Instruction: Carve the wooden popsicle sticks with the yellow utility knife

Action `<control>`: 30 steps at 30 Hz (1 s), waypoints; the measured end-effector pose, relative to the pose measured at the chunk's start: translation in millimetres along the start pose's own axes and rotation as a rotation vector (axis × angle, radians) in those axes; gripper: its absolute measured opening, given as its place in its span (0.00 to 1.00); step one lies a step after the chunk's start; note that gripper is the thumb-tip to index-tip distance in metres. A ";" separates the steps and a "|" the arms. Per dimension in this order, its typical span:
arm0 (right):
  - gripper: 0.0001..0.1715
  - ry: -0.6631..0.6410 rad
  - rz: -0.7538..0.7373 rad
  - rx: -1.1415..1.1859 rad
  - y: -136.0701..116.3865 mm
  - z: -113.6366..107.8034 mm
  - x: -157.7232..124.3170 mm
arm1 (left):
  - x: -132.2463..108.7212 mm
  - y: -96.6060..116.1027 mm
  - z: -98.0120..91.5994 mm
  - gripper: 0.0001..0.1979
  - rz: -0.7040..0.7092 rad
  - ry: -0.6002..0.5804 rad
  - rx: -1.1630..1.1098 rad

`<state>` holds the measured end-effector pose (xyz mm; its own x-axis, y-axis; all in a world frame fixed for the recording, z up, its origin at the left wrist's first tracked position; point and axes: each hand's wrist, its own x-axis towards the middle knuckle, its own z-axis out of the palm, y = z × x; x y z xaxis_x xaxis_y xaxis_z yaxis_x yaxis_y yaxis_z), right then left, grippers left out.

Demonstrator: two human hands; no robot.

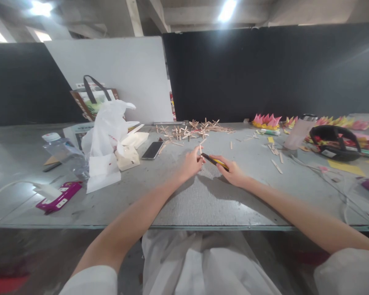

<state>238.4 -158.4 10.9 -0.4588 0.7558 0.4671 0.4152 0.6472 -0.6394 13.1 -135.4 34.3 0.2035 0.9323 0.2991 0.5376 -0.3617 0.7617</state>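
Fingers of the left hand [193, 163] are clamping together on a narrow, pale wooden stick [200, 150], and those of the right hand [233, 173] are wrapping around a black-and-yellow utility knife [209, 158]. Beneath both, a wide grey tabletop [184, 209] is spreading out. Beyond the left hand, a tangled heap of pale wooden sticks [182, 132] is lying, with a flat black rectangular smartphone [153, 150] resting nearby. The knife is slanting forward and leftward, its front end nearing the left fingertips. The held stick is poking up past those fingertips; whether the blade is touching it is not showing clearly.
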 end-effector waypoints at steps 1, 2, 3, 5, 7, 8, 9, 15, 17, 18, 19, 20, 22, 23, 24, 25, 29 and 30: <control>0.30 -0.001 0.004 -0.002 -0.2 -0.2 -0.3 | -0.4 1.0 -0.1 0.25 0.002 0.004 -0.010; 0.29 0.002 0.006 -0.003 -0.4 -0.4 -0.6 | -0.9 2.2 -0.3 0.25 0.004 0.007 -0.023; 0.29 0.008 0.004 0.000 -0.6 -0.5 -0.8 | -1.4 3.4 -0.5 0.25 0.004 0.010 -0.036; 0.29 0.024 -0.015 0.016 -0.6 -0.8 -1.2 | -2.2 5.7 -1.0 0.24 -0.003 0.012 -0.059; 0.28 0.035 -0.037 0.037 -0.3 -0.8 -1.2 | -2.7 7.4 -1.5 0.24 -0.008 0.011 -0.075; 0.28 0.037 -0.043 0.043 -0.1 -0.8 -1.1 | -2.8 8.0 -1.8 0.24 -0.006 0.009 -0.078; 0.28 0.039 -0.046 0.044 0.0 -0.8 -1.1 | -2.7 8.4 -1.9 0.25 -0.002 0.008 -0.079; 0.29 0.052 -0.032 0.015 0.0 -0.4 -1.5 | -1.9 7.3 -1.4 0.26 0.017 0.014 -0.053; 0.29 0.047 -0.028 0.012 -0.1 -0.4 -1.7 | -1.7 6.2 -1.4 0.27 0.019 0.012 -0.036; 0.29 0.044 -0.024 0.011 -0.2 -0.5 -1.7 | -1.6 5.4 -1.6 0.27 0.019 0.011 -0.027; 0.29 0.040 -0.020 0.009 -0.3 -0.6 -1.6 | -1.3 4.6 -2.0 0.27 0.022 0.006 -0.017; 0.29 0.034 -0.017 0.006 -0.6 -0.8 -1.5 | -1.0 3.6 -2.6 0.27 0.025 0.000 -0.005; 0.29 0.018 -0.008 -0.001 -1.2 -1.3 -1.2 | 0.1 1.2 -4.3 0.27 0.042 -0.016 0.032; 0.29 0.011 -0.002 -0.004 -1.5 -1.5 -1.0 | 0.9 -0.2 -5.3 0.27 0.055 -0.023 0.056; 0.29 0.005 0.003 -0.007 -1.9 -1.7 -0.9 | 1.7 -1.7 -6.3 0.28 0.071 -0.031 0.087; 0.30 0.000 0.008 -0.009 -2.2 -1.9 -0.8 | 2.5 -3.4 -7.1 0.28 0.088 -0.037 0.122; 0.29 0.002 0.003 -0.016 -2.5 -2.2 -0.7 | 4.4 -9.5 -9.0 0.31 0.145 -0.058 0.281; 0.29 0.002 -0.002 -0.019 -2.3 -2.1 -0.6 | 4.5 -10.4 -9.3 0.31 0.154 -0.065 0.314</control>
<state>239.4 -160.1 13.5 -0.4577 0.7550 0.4695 0.4291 0.6501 -0.6270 0.8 -127.4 33.1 0.3480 0.8692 0.3513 0.7202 -0.4878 0.4934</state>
